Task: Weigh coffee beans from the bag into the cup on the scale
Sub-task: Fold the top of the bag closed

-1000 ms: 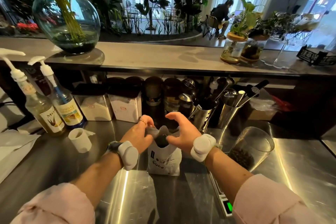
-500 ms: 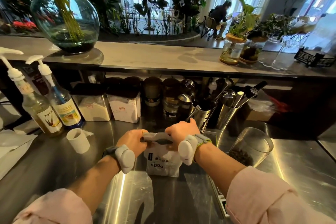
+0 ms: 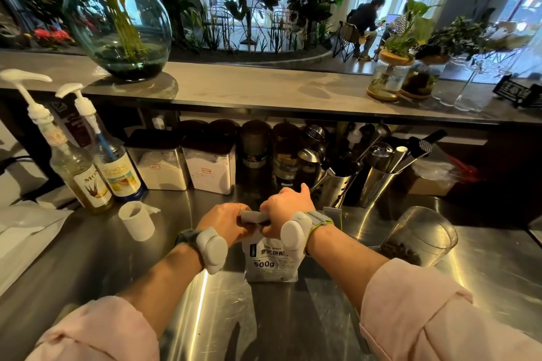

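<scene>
A white 500 g coffee bag stands upright on the steel counter in the middle. My left hand and my right hand both pinch its top edge, which is pressed flat and folded over between them. To the right a clear plastic cup holds dark coffee beans at its bottom. My right forearm hides the scale under the cup.
A small white measuring cup sits left of the bag, with two pump syrup bottles behind it. White lidded canisters, dark jars and steel tool holders line the back. Paper lies at the far left.
The bag's mouth, open a second ago, is now pressed shut and folded down. Both hands moved closer together and lower on the top edge.
</scene>
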